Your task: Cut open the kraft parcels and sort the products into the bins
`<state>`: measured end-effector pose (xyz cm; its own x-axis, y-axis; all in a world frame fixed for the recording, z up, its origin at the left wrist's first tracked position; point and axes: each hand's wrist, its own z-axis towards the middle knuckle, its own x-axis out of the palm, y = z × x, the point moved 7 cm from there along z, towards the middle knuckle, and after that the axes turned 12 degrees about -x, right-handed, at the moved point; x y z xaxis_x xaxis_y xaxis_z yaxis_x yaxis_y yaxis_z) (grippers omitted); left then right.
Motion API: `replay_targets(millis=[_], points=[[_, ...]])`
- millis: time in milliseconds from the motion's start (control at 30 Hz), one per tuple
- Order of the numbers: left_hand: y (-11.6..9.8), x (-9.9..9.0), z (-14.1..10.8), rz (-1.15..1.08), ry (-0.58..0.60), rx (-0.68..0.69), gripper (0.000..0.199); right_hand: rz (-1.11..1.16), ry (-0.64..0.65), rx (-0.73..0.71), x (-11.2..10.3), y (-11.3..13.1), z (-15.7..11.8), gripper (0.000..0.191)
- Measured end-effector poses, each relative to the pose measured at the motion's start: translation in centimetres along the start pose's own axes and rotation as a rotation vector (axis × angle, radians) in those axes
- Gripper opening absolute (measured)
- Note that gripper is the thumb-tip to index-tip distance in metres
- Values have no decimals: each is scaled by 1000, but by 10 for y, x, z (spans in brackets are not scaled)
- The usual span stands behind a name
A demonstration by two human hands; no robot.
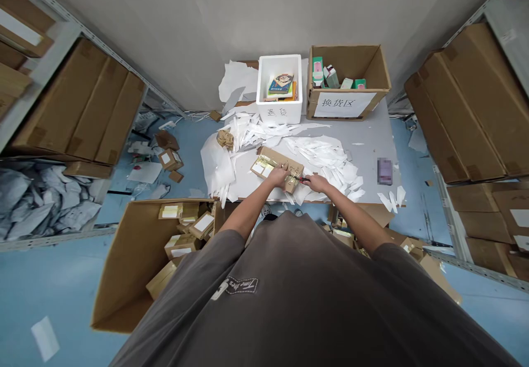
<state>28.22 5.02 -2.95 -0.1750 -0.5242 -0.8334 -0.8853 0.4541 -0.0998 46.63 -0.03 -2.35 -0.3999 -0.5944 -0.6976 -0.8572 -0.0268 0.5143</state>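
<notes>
A taped cardboard box (270, 156) lies at an angle near the front edge of the table, with a white label and shiny yellowish tape on it. My left hand (279, 176) grips this box along its near side, fingers curled over it. From the right, my right hand (316, 183) is closed around a slim red-and-black tool (304, 179), likely a utility knife. Its tip reaches the crumpled tape at the box's right end; the blade is too small to make out. White paper strips (326, 155) lie just behind and right of the box.
On the table's (372, 141) back stand a white foam bin (279, 114) holding books and a cardboard carton (380, 94) with small boxes. A blurred purple rectangular item (384, 171) lies at right. A large open carton (119, 268) of parcels stands left; loaded shelves flank both sides.
</notes>
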Motion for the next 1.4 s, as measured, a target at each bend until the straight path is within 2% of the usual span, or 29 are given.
replay_targets(millis=[67, 167, 300, 433, 500, 600, 667, 733, 767, 833, 933, 1000, 1167, 1333, 1400], points=[[2, 0, 2, -5, -6, 1, 97, 73, 19, -11, 10, -3, -2, 30], [3, -1, 6, -3, -6, -15, 102, 333, 101, -11, 34, -7, -9, 33], [-1, 2, 8, -11, 7, -89, 108, 550, 145, -49, 60, -6, -18, 38], [-5, 6, 0, -56, 0, -189, 115, 602, 88, -53, 66, -18, -31, 45], [1, 5, -2, -122, -8, -246, 106, 596, 48, -42, 60, -32, -41, 44], [14, -3, 2, -176, -75, -273, 95, 542, -44, -20, 42, -50, -51, 42], [21, -5, 8, -147, -104, -243, 109, 468, -112, -10, 30, -54, -52, 43], [26, 0, 14, -121, -104, -222, 124, 375, -171, 0, 20, -51, -48, 45], [28, 4, 16, -119, -109, -224, 126, 328, -189, 7, 18, -48, -45, 45], [32, 10, 20, -124, -152, -228, 115, 253, -202, 4, 16, -40, -38, 42], [35, 15, 22, -136, -247, -202, 84, 187, -180, -42, 20, -27, -31, 34], [36, 16, 21, -146, -292, -177, 71, 127, -177, -68, 21, -22, -30, 36], [37, 17, 20, -204, -354, -169, 62, -62, -173, -76, 19, -11, -20, 39], [35, 21, 17, -267, -402, -171, 57, -206, -164, -1, 27, 10, -2, 40], [35, 24, 15, -291, -430, -167, 56, -244, -179, 22, 30, 12, -2, 40]])
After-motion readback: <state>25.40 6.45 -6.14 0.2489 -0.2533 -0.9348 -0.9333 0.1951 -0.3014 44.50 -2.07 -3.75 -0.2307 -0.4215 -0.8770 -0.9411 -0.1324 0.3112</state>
